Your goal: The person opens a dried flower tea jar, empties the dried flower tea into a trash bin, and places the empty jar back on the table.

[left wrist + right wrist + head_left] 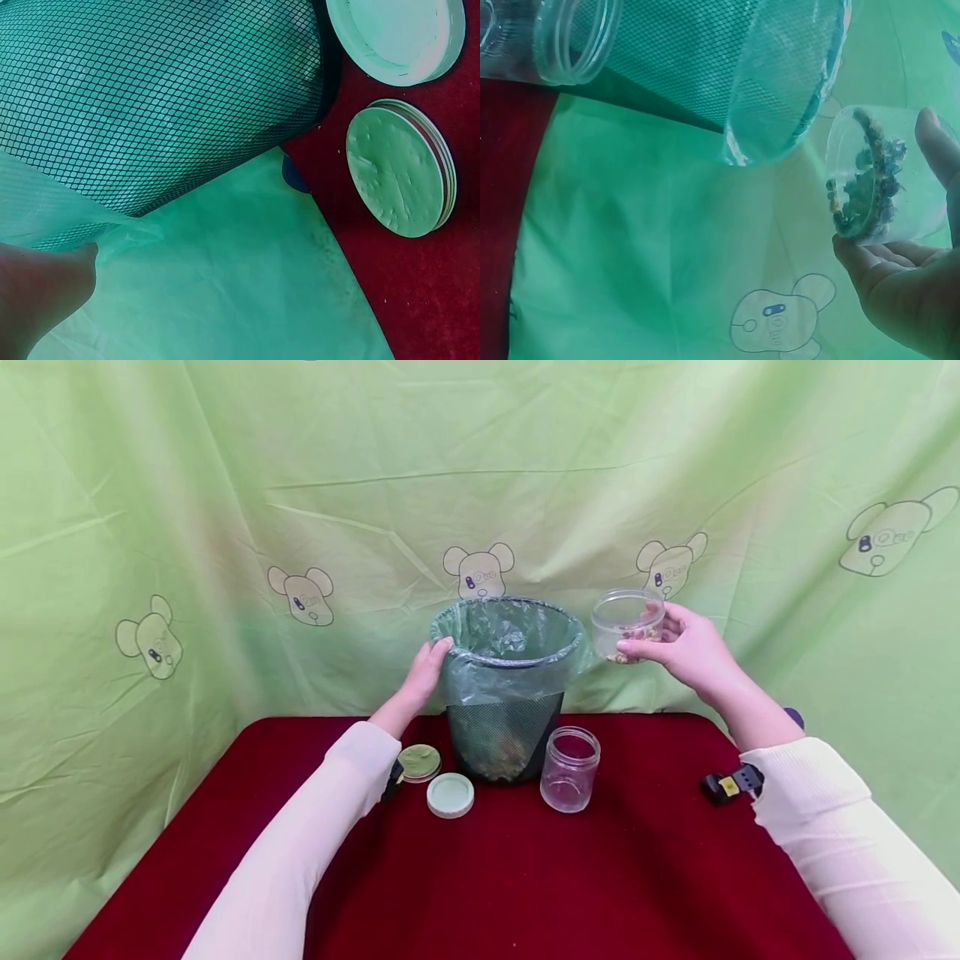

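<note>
My left hand (426, 672) grips the left rim of a black mesh trash bin (504, 735) lined with a clear plastic bag (480, 681). Only part of that hand shows in the left wrist view. To the right of the bin, level with its rim, my right hand (690, 652) holds a short clear jar (626, 618) by its side, thumb and fingers on opposite sides. Small dried bits (877, 184) lie in the bottom of this jar. The jar is roughly upright and apart from the bin.
A taller clear jar (570, 772), lidless, stands in front of the bin's right side. A pale lid (450, 795) and a greenish lid (420, 762) lie at its front left. All rest on a red cloth-covered table (487, 885), with a green curtain (375, 510) behind.
</note>
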The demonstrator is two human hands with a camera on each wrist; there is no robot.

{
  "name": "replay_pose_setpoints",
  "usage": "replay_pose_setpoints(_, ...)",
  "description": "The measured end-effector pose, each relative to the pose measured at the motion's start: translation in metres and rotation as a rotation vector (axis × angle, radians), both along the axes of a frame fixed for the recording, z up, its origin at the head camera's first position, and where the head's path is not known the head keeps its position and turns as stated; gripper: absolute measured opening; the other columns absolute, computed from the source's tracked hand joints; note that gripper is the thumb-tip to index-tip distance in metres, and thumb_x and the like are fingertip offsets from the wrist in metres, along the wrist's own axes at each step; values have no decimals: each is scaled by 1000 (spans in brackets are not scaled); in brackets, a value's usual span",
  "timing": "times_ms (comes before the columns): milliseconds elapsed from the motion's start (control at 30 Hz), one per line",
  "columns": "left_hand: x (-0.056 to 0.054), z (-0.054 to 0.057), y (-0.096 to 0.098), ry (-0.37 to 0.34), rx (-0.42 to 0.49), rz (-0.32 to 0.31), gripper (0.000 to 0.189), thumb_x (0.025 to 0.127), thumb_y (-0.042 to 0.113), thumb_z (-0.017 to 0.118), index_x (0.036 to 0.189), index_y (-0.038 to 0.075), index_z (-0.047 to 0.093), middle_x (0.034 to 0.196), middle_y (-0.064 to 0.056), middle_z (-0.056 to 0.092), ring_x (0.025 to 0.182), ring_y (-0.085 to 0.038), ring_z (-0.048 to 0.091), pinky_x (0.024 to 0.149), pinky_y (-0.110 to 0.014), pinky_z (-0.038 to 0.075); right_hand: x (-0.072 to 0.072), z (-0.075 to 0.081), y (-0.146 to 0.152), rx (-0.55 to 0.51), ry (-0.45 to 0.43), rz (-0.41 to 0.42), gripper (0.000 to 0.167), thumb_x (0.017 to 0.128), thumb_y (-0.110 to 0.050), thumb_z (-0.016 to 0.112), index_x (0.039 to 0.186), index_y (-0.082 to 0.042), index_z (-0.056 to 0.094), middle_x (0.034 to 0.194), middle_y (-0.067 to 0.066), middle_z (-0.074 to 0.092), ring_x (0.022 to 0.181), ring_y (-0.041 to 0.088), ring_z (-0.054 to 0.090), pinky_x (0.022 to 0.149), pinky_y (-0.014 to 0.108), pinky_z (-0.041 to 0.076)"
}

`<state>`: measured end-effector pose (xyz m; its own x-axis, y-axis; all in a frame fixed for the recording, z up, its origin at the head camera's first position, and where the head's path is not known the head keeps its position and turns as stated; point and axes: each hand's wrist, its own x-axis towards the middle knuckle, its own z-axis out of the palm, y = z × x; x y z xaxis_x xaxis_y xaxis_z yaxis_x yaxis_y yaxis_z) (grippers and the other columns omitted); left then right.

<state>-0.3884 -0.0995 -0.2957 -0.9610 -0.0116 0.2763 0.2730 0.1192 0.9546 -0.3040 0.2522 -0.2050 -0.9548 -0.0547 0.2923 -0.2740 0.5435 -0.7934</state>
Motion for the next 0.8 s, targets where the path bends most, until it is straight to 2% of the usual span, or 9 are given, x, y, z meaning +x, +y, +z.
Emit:
replay_pose_setpoints(100,0,0,0,0,-1,1,59,94,39,48,131,-6,47,133,-23,49,123,-30,44,107,-41,32,-2,5,-3,-2,7,-6,85,82,-37,79,149,-8,35,108,-3,67,116,18,53,92,27,43)
replay_pose_setpoints(200,0,0,0,2,3,-4,58,94,39,48,132,-6,47,132,-22,49,122,-30,44,107,-40,32,-4,10,-6,5,10,-17,90,80,-40,79,150,-7,33,111,4,66,119,22,51,98,39,41)
replay_pose_setpoints(267,0,0,0,4,7,-5,57,95,38,48,131,-6,47,131,-23,49,121,-29,45,106,-40,33,-5,13,-9,22,19,-27,91,79,-42,80,150,-7,34,115,10,64,119,23,51,99,42,40)
replay_pose_setpoints(333,0,1,0,7,9,-3,56,95,37,47,130,-6,47,130,-22,49,120,-29,45,106,-40,33,-7,16,-12,43,36,-37,89,78,-44,80,147,-7,38,115,12,63,114,23,53,96,42,42)
replay_pose_setpoints(500,0,1,0,4,7,-2,56,95,37,47,131,-6,47,131,-22,49,121,-30,45,106,-40,33,-11,24,-19,84,80,-50,78,75,-46,81,135,-8,50,107,9,66,102,18,56,87,38,43)
replay_pose_setpoints(633,0,1,1,5,8,-7,55,96,36,47,131,-5,47,131,-22,50,121,-29,45,106,-40,33,-14,29,-25,127,110,-68,71,74,-48,82,127,-9,55,109,11,64,99,20,55,80,37,42)
replay_pose_setpoints(800,-1,0,1,13,12,-7,51,96,34,46,129,-5,49,127,-21,51,116,-27,46,104,-39,35,-18,36,-31,181,138,-88,73,74,-46,82,129,-8,55,115,14,62,100,23,54,79,37,41)
